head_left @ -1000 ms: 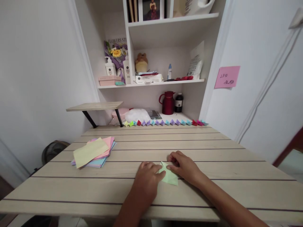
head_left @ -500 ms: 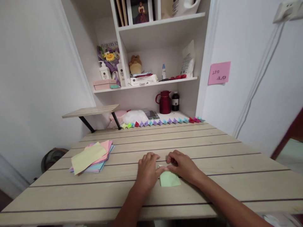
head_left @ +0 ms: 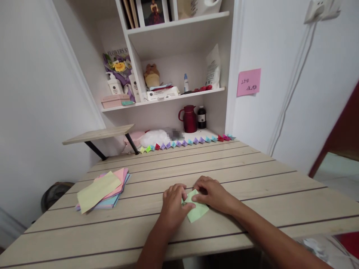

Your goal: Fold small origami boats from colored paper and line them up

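A small light green paper (head_left: 196,210) lies partly folded on the wooden table (head_left: 252,175), near its front edge. My left hand (head_left: 174,203) presses on the paper's left side with curled fingers. My right hand (head_left: 213,193) pinches its upper right part, fingers closed on the fold. Both hands touch each other over the paper's top corner, which hides the crease itself.
A fanned stack of coloured paper sheets (head_left: 102,188), yellow on top, lies at the left. A row of small folded paper pieces (head_left: 186,142) lines the table's far edge. Behind stand shelves with a red jug (head_left: 190,118), bottles and boxes. A pink note (head_left: 248,82) sticks on the right wall.
The green paper has been turned on the table and now lies tilted, with its near corner pointing at me. Both hands stayed on it. The camera swung a little to the right.
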